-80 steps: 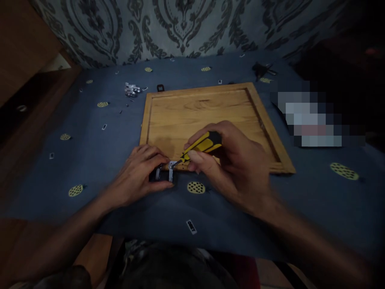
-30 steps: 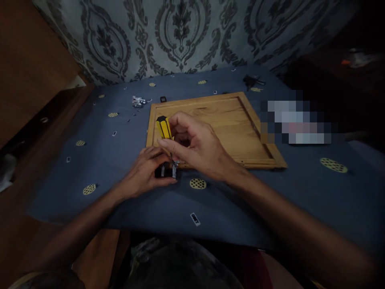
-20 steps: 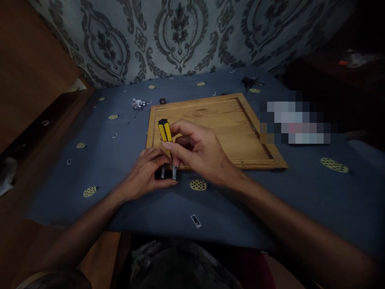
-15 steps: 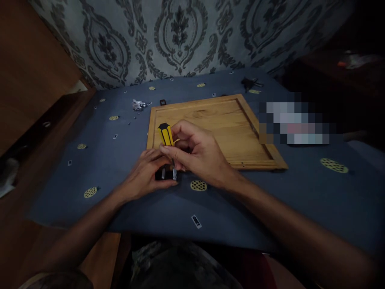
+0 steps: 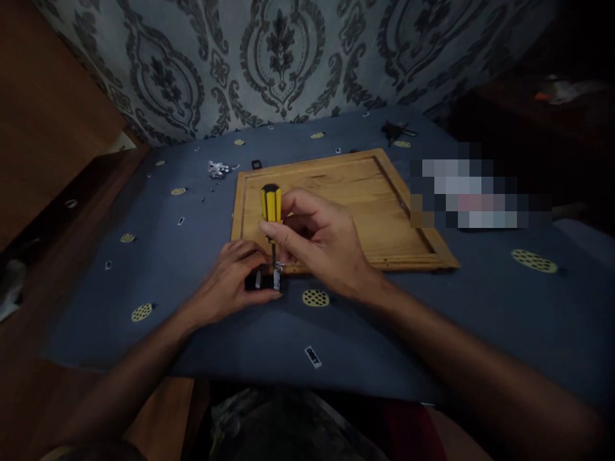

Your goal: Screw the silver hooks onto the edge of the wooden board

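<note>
The person's right hand (image 5: 314,237) is closed on the yellow-and-black handle of a screwdriver (image 5: 271,203), which stands nearly upright between thumb and fingers, its shaft running down below the grip to a metal fitting (image 5: 277,277). That fitting sits at the near edge of a framed wooden panel (image 5: 341,189), inside the curve of the left hand (image 5: 247,272), between index finger and thumb; whether these press on it cannot be told. There are 2 hands, 1 screwdriver and 1 panel, lying flat on a blue cloth (image 5: 216,352). Beyond the panel's far left corner lies 1 cluster of silvery metal parts (image 5: 218,169), too dim to count, with about 3 tiny pieces (image 5: 202,199) near it. Just past the panel's far edge are 1 black square ring (image 5: 256,164) and, farther right, 1 dark object (image 5: 396,132).
</note>
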The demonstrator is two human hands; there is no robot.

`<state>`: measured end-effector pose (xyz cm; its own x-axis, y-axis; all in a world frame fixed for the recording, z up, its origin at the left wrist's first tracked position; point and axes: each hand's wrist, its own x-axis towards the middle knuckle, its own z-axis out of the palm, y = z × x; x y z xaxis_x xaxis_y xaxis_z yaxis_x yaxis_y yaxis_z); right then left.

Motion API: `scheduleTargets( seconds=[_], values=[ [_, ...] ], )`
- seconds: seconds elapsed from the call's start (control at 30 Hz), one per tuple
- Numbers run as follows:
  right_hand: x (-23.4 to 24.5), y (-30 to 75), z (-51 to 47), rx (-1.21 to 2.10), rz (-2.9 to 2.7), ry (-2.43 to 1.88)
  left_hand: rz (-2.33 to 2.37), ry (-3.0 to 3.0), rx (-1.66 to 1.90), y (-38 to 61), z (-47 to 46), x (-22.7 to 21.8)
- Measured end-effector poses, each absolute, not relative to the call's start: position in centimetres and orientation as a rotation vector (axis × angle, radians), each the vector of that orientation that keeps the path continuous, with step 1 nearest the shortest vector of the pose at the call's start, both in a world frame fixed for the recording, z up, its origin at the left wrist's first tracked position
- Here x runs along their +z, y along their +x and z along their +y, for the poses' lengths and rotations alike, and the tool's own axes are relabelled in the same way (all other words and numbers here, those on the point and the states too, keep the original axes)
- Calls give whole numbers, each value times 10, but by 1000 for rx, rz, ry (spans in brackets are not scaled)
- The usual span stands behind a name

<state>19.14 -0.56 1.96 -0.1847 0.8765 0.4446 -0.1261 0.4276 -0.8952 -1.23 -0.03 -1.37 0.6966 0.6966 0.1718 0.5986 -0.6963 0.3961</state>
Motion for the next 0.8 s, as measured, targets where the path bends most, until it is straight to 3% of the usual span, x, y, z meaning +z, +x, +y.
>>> scheduleTargets(
  seconds=[0.2,0.8],
  values=[
    [21,197,-10,868,-1417,-760,983,2585,465,-13,-1,-12],
    [4,195,-7,890,-1472,-791,968,2602,460,-14,1,-15]
  ],
)
